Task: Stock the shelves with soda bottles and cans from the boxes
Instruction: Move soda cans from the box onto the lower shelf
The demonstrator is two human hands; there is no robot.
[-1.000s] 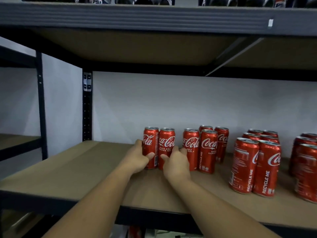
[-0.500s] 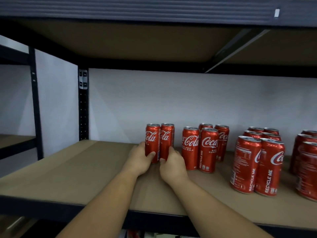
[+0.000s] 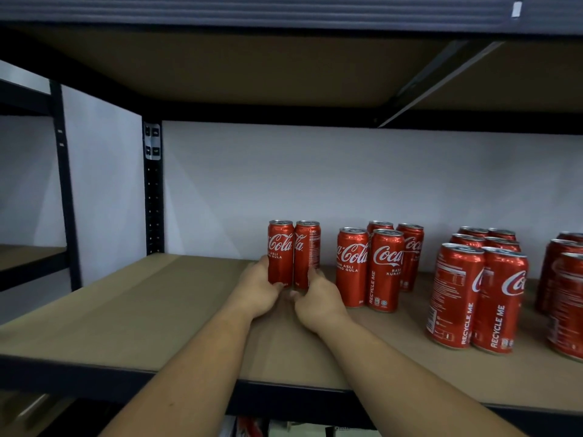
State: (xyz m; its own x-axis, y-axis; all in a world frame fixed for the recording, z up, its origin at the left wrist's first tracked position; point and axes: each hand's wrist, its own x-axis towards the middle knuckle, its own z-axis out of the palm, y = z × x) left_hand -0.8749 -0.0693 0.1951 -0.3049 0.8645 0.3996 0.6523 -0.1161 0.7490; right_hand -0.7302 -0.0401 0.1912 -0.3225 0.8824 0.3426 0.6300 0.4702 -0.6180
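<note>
Two slim red cola cans stand upright, side by side, toward the back of the brown shelf board. My left hand grips the base of the left can. My right hand grips the base of the right can. To the right stands a cluster of several cans, then another cluster nearer the front edge. More cans run off the right edge.
The shelf board's left half is bare up to the black upright post. A white wall closes the back. The upper shelf board hangs overhead. A neighbouring rack stands at left. Below the front rail, packaging peeks out.
Both hands have pushed the two cans farther back on the shelf, away from the neighbouring cluster. The right can has turned so its label text faces me.
</note>
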